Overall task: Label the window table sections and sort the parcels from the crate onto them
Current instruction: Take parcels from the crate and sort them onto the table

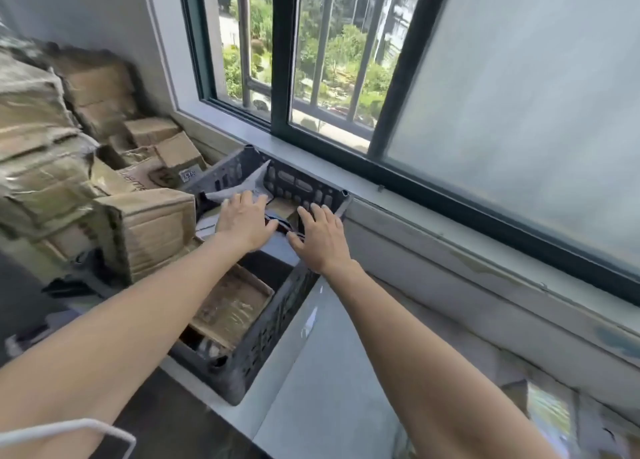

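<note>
Head view, single frame, wide-angle, looking down along both bare forearms toward a window. Dark perforated plastic crate sits at centre frame on a pale grey table, its far end close under the window sill.

Left hand: palm down, fingers spread and flat, resting on a dark flat parcel at the far end of the crate. Grip not closed around anything; contact is by palm and fingers only.

Right hand: palm down, fingers spread, laid on the same dark parcel just beside the left hand, fingertips near the crate's far wall. Also flat, nothing enclosed. Whether either thumb hooks under the parcel's edge: cannot tell.

Inside the crate, nearer the camera, a brown cardboard parcel lies tilted below the dark one. A grey soft-pack parcel shows at the far left corner, beyond the left fingertips.

Left of the crate, upper left and middle left of the frame: a heap of taped cardboard boxes, blurred.

White wire edge at lower left; object not identifiable.
</note>
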`<action>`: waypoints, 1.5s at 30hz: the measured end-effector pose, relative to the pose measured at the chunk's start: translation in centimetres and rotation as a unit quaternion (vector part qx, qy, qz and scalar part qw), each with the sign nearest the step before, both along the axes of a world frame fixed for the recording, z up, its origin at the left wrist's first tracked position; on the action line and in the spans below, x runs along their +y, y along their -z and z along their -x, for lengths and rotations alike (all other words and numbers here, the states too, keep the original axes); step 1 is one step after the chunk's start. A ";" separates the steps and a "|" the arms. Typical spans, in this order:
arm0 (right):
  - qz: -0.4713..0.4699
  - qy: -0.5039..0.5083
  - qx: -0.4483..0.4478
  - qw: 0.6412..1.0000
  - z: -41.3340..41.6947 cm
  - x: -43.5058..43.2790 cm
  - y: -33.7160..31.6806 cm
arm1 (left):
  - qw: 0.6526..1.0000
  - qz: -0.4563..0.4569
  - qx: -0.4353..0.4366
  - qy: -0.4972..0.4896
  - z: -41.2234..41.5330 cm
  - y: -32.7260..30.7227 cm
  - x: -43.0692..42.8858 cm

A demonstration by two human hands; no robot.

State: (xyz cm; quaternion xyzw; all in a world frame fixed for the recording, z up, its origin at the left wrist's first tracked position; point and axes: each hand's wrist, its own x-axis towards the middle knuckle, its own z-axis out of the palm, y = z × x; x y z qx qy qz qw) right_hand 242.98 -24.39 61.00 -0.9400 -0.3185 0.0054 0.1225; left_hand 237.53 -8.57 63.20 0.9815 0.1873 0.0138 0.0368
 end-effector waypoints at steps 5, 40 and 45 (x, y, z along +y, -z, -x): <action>0.008 -0.037 0.005 0.999 0.8 5.1 1.3 | 0.999 0.013 0.021 -0.039 0.9 1.4 3.7; -0.396 0.155 0.325 0.845 -5.0 -1.1 -4.4 | 0.939 0.312 -0.135 -0.054 -2.8 0.0 1.0; -0.462 0.143 0.362 0.796 -5.4 -8.1 -6.1 | 0.904 0.402 -0.147 0.019 -3.5 -1.6 -3.9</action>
